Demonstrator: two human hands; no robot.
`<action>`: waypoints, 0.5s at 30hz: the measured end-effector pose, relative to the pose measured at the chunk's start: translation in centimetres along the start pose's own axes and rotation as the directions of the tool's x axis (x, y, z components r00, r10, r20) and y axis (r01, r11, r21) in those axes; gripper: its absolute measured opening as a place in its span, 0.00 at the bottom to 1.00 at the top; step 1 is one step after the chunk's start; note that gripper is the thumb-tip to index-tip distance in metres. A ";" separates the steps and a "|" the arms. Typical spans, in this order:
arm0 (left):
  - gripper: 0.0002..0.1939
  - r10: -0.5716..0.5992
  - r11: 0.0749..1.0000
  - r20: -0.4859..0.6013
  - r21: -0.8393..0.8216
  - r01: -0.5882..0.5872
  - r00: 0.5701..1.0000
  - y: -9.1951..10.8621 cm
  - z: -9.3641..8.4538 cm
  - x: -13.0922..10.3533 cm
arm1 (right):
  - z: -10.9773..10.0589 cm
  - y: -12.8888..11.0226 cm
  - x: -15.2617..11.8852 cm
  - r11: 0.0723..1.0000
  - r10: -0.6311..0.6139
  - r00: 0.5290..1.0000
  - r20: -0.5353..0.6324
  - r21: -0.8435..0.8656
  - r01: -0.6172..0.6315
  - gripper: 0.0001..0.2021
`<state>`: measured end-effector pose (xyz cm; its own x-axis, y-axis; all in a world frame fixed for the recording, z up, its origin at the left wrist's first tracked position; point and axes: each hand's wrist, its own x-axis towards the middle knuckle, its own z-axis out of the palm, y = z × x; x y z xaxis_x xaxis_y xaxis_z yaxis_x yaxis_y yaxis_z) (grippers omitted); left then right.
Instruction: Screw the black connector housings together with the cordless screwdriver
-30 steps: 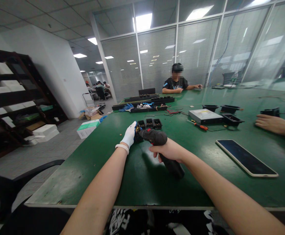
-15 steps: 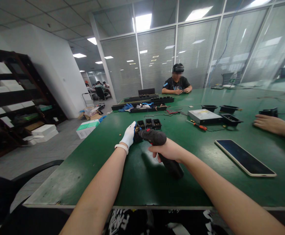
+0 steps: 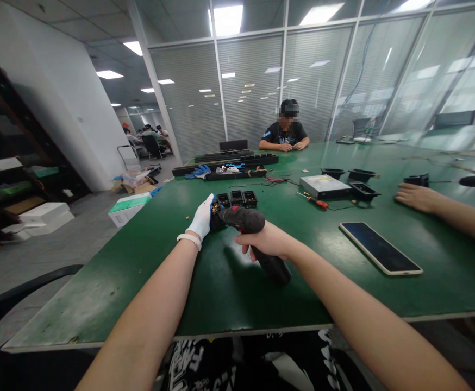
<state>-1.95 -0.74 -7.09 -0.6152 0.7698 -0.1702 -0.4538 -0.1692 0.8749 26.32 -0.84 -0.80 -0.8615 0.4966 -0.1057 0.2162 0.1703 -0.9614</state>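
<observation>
My left hand (image 3: 203, 215), in a white glove with blue on the finger side, is closed round the side of a small black housing (image 3: 218, 221) with brass-coloured parts in it. Its fingertips are mostly hidden. My right hand (image 3: 273, 239) grips a black cordless drill (image 3: 243, 218) by the handle. The drill lies almost level, its nose pointing left at the housing; whether the tip touches is too small to tell. Just behind the housing stand several small black bins (image 3: 236, 199) with small brass-coloured pieces inside.
A phone (image 3: 380, 247) lies on the green table (image 3: 237, 304) to the right. Beyond it are an orange screwdriver (image 3: 318, 203), a flat metal box (image 3: 325, 187) and several black trays (image 3: 363, 191). A co-worker's hand (image 3: 419, 196) holds a black part at right. Another person (image 3: 286, 133) sits opposite.
The view has turned a little to the right, so everything sits further left in the picture. Both hands keep their hold on the drill and the housing.
</observation>
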 end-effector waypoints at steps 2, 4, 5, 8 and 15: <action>0.27 -0.002 1.000 0.038 -0.019 0.002 0.999 0.1 0.0 -0.2 | 0.0 0.1 0.1 1.000 -0.007 1.000 0.003 0.002 0.007 0.10; 0.29 -0.029 0.999 0.093 -0.032 0.032 0.995 0.3 0.0 -0.5 | 0.0 0.2 0.2 1.000 -0.012 1.000 0.011 0.010 0.012 0.10; 0.31 -0.047 0.998 0.115 -0.036 0.052 0.992 0.4 0.0 -0.6 | 0.0 0.3 0.2 1.000 -0.011 1.000 0.012 0.015 0.011 0.10; 0.36 -0.073 0.996 0.159 -0.046 0.081 0.985 0.7 -0.1 -0.9 | 0.0 0.3 0.3 1.000 -0.004 1.000 0.006 0.019 0.003 0.10; 0.40 0.000 0.998 0.132 -0.067 0.009 0.991 1.0 0.0 -1.2 | -0.1 0.4 0.2 1.000 -0.008 1.000 0.000 0.020 0.008 0.09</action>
<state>-1.65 -1.79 -6.01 -0.5244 0.8445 -0.1089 -0.5014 -0.2029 0.8411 26.23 -0.61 -1.20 -0.8631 0.4955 -0.0978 0.1997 0.1571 -0.9672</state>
